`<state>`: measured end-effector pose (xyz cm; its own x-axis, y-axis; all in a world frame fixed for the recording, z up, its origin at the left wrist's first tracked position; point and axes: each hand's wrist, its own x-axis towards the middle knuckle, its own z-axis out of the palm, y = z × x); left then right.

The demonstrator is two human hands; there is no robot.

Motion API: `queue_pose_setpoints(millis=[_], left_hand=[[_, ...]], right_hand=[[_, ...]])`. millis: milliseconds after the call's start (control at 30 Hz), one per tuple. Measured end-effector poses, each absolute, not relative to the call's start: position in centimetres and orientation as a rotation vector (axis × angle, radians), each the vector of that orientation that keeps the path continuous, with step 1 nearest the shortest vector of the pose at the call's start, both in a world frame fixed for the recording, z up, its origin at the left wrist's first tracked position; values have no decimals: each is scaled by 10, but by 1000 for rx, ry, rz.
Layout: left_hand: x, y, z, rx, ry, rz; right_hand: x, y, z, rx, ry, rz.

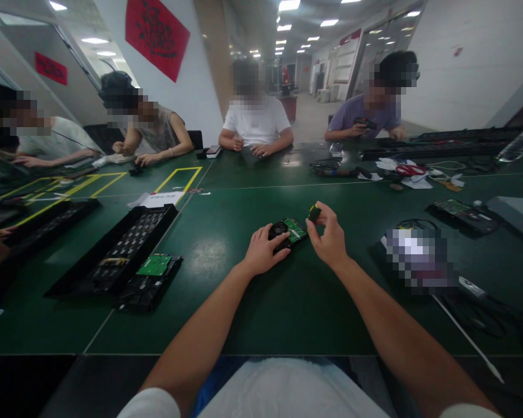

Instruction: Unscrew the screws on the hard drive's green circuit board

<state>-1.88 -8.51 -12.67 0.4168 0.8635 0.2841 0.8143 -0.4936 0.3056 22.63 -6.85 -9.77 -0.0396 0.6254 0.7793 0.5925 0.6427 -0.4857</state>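
A black hard drive with a green circuit board lies on the green table in front of me. My left hand rests on its left part, fingers spread over the black casing and holding it down. Just right of the drive, my right hand pinches a small yellow and black screwdriver handle between thumb and fingers, above the table. The tip of the screwdriver cannot be made out.
Left of me stand a long black tray and more drives with a green board. To the right are a blurred-out device, cables, another drive and red scissors. Several people sit across the table.
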Motion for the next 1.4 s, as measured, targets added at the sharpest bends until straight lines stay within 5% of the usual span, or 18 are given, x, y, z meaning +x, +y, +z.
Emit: queue_pose_setpoints(millis=[1400], left_hand=[[-19,-85,-125,2548,1511,620]], right_hand=[[225,-67,-97,-997,-1727,-1]])
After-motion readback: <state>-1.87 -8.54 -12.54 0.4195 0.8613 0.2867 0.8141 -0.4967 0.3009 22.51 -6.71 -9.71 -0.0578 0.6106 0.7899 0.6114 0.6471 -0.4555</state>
